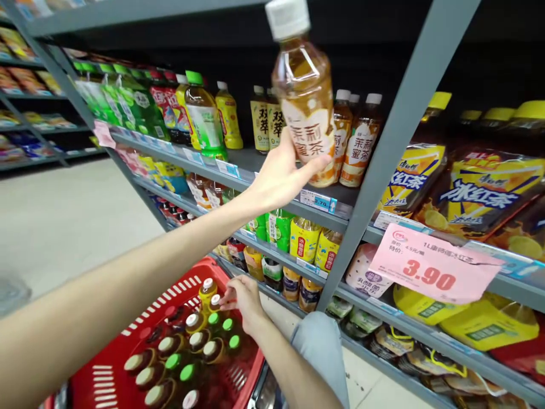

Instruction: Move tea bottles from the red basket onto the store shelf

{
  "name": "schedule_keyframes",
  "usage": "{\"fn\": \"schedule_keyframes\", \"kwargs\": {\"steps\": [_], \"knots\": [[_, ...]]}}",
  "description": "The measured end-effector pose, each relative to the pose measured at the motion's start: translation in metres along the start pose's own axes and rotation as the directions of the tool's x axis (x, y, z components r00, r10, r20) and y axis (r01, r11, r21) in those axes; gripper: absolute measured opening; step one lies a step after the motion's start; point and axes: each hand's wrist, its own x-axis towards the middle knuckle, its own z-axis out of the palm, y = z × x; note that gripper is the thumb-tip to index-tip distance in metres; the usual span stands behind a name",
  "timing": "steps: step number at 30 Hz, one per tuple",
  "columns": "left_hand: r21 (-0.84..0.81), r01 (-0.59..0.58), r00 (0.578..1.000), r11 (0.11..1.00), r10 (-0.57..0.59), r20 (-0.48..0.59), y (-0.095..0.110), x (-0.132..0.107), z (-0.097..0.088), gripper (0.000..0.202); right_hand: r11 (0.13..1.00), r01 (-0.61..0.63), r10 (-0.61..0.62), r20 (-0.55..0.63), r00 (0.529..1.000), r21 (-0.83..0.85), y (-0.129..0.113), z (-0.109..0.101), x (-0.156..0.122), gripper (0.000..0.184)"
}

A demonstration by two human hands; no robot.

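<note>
My left hand (281,176) is closed around the lower part of an amber tea bottle (303,85) with a white cap, held upright and raised in front of the drinks shelf (238,162). Lower down, my right hand (242,301) reaches into a red shopping basket (170,295), its fingers pinched on the neck of a white-capped bottle (214,301). Several bottles with white and green caps (196,346) stand packed in the basket.
Grey metal shelves run from left to right, stocked with green, yellow and amber drink bottles. A slanted grey upright (395,147) stands just right of the raised bottle. A pink 3.90 price tag (434,272) hangs at right. My knee (319,341) is beside the basket. Pale floor lies at left.
</note>
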Motion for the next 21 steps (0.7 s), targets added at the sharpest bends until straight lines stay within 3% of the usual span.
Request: {"fn": "schedule_keyframes", "kwargs": {"steps": [5, 11, 16, 21], "knots": [[0.066, 0.022, 0.985, 0.998, -0.033, 0.17, 0.009, 0.008, 0.025, 0.06, 1.0, -0.003, 0.003, -0.019, 1.0, -0.007, -0.002, 0.001, 0.006, 0.005], [0.117, 0.097, 0.947, 0.988, -0.128, 0.295, 0.002, 0.025, 0.045, 0.059, 0.999, 0.019, -0.018, 0.016, 1.0, -0.031, 0.001, 0.006, 0.012, 0.005], [0.118, 0.028, 0.959, 0.993, -0.06, 0.276, -0.006, 0.03, 0.054, 0.061, 0.996, 0.027, -0.022, 0.061, 0.998, -0.084, 0.005, 0.01, 0.008, 0.004], [0.124, 0.033, 0.976, 0.992, -0.059, 0.21, -0.003, 0.028, 0.059, 0.081, 0.993, 0.04, -0.027, 0.116, 0.993, -0.113, 0.011, 0.018, 0.002, 0.008]]}}
